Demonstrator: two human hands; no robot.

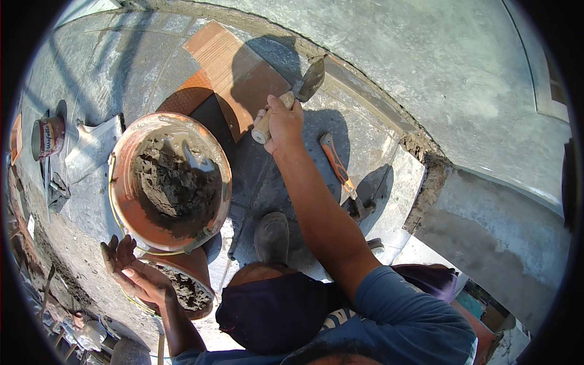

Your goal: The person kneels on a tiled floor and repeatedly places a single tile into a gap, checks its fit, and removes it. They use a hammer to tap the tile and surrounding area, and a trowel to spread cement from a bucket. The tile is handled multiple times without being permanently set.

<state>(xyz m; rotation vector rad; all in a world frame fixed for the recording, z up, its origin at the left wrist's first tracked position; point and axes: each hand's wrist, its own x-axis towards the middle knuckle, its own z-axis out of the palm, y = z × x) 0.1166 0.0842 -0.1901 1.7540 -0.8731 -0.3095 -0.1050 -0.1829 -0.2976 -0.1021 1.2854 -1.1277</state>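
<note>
My right hand (pixel 285 123) is closed round the wooden handle of a trowel (pixel 313 79), its metal blade held out toward the base of the wall. Mortar-smeared fingers spread on my left hand (pixel 135 271), which holds nothing and hovers over a lower orange bucket (pixel 198 267) with dark mortar inside. Just beyond it stands a larger orange bucket (pixel 121 201), holding grey mortar (pixel 173 179) with a wet, shiny patch. Brown tiles (pixel 240 73) lie on the floor left of the trowel. Below the blade, a hammer (pixel 336 159) with an orange and grey handle rests on the floor.
A grey plastered wall (pixel 438 55) runs along the far right, with a tile strip (pixel 365 91) at its foot. At the left are a round tub (pixel 50 137) and a pale flat piece (pixel 94 146). Rubble and debris (pixel 67 298) cover the lower left.
</note>
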